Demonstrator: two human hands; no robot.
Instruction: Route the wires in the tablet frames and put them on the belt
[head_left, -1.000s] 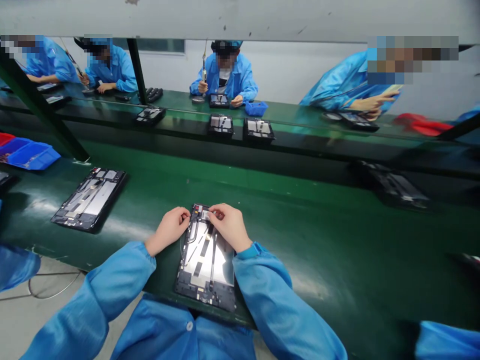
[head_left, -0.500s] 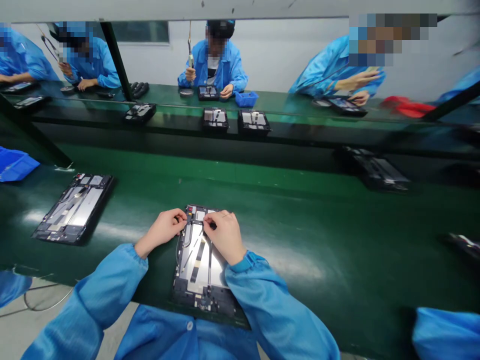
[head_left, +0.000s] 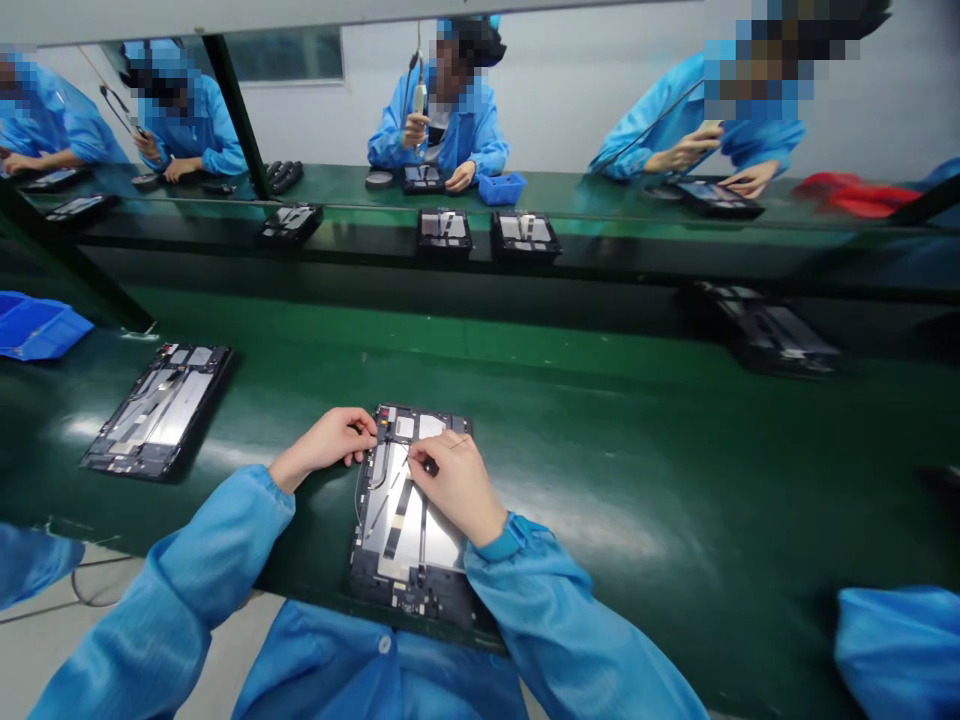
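Head view: at lower centre of the frame, an opened tablet chassis [head_left: 409,520] lies on the green worktop [head_left: 637,460]. The left hand [head_left: 326,445], fingers curled, touches its upper left corner; the right hand [head_left: 457,485] pinches a thin wire [head_left: 450,444] over it. A second chassis [head_left: 157,408] lies at left.

Open tablet's [head_left: 409,520] right side under right hand [head_left: 454,485], blurred dark device [head_left: 772,340] at right, blue bin [head_left: 37,328] cut by left edge
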